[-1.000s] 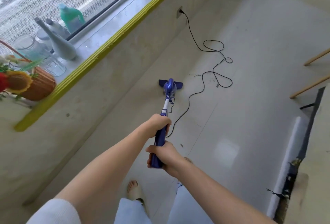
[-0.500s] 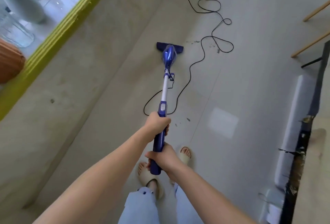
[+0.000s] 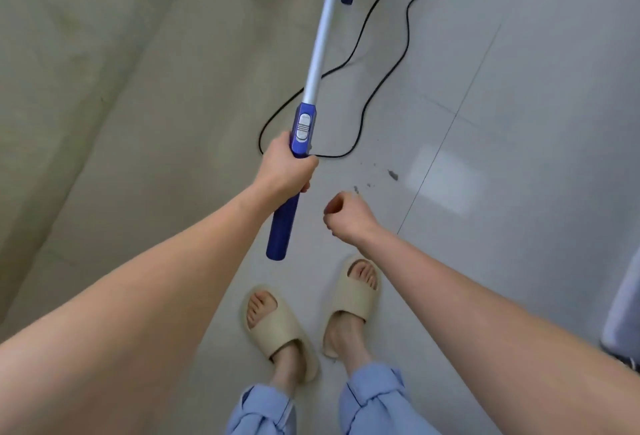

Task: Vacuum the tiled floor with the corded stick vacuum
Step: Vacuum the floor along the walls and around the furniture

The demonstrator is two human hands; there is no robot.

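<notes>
Now our left hand (image 3: 289, 166) holds the vacuum (image 3: 320, 43) tight; our right hand (image 3: 346, 214) is curled, holding nothing. The cord (image 3: 375, 88) by our feet could trip us.

The corded stick vacuum (image 3: 313, 70) has a deep blue plastic handle, a silvery-white metal tube and a pale grey ribbed switch; its thin cord (image 3: 381, 50) is black. The glossy tiled floor (image 3: 519, 105) is pale grey-white with thin dark grout lines and dark specks of dirt (image 3: 392, 174). The rubber slides (image 3: 277, 327) are beige, the rolled trouser cuffs (image 3: 374, 396) light blue
</notes>
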